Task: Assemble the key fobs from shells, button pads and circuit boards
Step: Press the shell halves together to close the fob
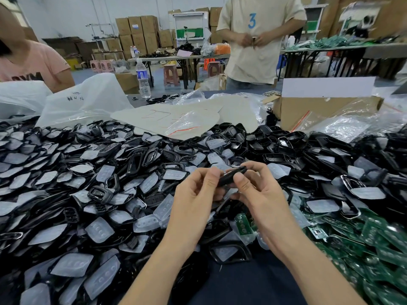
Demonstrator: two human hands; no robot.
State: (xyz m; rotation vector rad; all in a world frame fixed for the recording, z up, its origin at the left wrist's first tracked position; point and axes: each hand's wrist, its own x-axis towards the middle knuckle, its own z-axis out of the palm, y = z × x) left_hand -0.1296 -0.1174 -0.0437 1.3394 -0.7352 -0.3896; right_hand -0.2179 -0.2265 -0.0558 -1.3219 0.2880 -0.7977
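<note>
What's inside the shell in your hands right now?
The left hand and right hand pinch the black shell; only its dark outer side shows. Its inside is hidden, so contents cannot be told.

- A small assembly workshop in a warehouse-like hall.
- Stacked cartons [141,29] fill the back.
- Folding tables [176,57] carry bags and parts, with plastic stools [170,74] by them.
- The tabletop [231,92] is heaped with black shells [286,139], clear button pads [99,232] and green circuit boards [378,236].
- Two workers [262,40] are at its far side.
</note>
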